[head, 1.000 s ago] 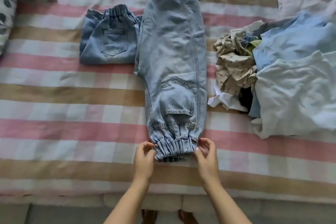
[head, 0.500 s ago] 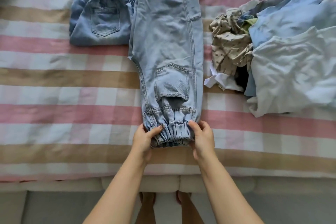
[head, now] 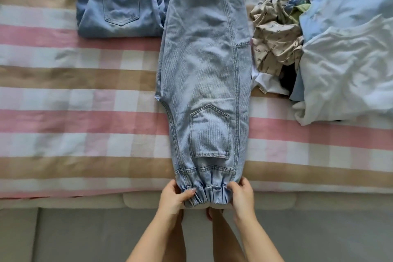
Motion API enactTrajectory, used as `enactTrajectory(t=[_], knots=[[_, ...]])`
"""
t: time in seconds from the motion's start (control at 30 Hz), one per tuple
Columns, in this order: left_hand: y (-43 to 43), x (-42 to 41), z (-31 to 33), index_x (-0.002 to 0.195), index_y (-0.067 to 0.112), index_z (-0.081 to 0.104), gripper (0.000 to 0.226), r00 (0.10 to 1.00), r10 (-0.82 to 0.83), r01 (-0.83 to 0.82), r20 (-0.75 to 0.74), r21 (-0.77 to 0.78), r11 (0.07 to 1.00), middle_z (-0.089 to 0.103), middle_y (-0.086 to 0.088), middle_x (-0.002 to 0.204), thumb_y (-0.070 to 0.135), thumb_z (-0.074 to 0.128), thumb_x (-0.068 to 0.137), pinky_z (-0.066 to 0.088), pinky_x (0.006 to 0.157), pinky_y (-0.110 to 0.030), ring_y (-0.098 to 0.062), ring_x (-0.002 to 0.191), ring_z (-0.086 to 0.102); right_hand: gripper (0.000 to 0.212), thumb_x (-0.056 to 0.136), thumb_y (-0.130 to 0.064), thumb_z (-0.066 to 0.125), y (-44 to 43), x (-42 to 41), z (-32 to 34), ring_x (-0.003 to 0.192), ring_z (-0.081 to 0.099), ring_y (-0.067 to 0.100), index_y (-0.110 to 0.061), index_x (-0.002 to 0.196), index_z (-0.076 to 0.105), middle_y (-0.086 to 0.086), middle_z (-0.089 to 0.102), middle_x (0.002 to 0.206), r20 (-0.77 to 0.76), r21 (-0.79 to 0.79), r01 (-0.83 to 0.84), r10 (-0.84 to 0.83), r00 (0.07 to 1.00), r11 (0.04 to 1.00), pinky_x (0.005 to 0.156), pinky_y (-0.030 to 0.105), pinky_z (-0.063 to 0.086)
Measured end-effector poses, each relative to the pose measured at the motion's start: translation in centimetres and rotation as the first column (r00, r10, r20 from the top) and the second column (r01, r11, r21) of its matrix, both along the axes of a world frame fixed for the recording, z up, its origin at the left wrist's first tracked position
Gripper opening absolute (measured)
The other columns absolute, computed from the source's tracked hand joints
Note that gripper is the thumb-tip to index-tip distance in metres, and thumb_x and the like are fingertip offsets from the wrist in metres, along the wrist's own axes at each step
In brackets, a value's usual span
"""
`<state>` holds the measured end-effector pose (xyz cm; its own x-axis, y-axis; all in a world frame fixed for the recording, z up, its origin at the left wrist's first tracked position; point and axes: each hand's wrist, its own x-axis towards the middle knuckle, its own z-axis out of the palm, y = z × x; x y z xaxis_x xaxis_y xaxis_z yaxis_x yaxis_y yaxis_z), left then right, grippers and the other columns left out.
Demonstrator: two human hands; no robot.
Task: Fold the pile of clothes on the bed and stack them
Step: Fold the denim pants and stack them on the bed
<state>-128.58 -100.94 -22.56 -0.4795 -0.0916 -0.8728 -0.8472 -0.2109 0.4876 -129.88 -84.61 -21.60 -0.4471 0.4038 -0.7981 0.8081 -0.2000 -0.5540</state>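
The left hand (head: 173, 195) and right hand (head: 242, 194) pinch the cuff corners of the halved jeans (head: 204, 70), pulling them flat along the bed (head: 85, 134), probably so they fold evenly.

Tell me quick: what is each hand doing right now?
Left hand: closed, gripping the jeans cuff at its left side.
Right hand: closed, gripping the same cuff at its right side.
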Motion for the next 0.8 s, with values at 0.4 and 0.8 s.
enactTrajectory(t=[0.4, 0.8], knots=[[-2.0, -11.4, -1.1, 0.091, 0.006, 0.062, 0.011, 0.977, 0.006, -0.105, -0.214, -0.453, 0.885, 0.064, -0.004, 0.081, 0.008, 0.068, 0.082, 0.046, 0.068, -0.019, -0.017, 0.080, 0.059, 0.031, 0.091, -0.011, 0.056, 2.1, -7.7, -0.5, 0.056, 0.038, 0.012, -0.013, 0.062, 0.043, 0.000, 0.045, 0.060, -0.056, 0.367, -0.173, 0.207, 0.977, 0.914, 0.059, 0.029, 0.031], [-3.1, -19.5, 0.2, 0.126, 0.012, 0.049, 0.045, 0.925, -0.068, -0.148, -0.373, -0.519, 0.842, 0.056, 0.001, 0.106, 0.017, 0.066, 0.085, 0.042, 0.084, -0.025, -0.014, 0.096, 0.054, 0.041, 0.091, -0.025, 0.058, 2.8, -18.2, 0.4, 0.106, 0.056, 0.017, -0.006, 0.126, 0.051, 0.003, 0.060, 0.115, -0.144, 0.448, -0.235, 0.329, 0.933, 0.863, 0.089, 0.028, 0.043]])
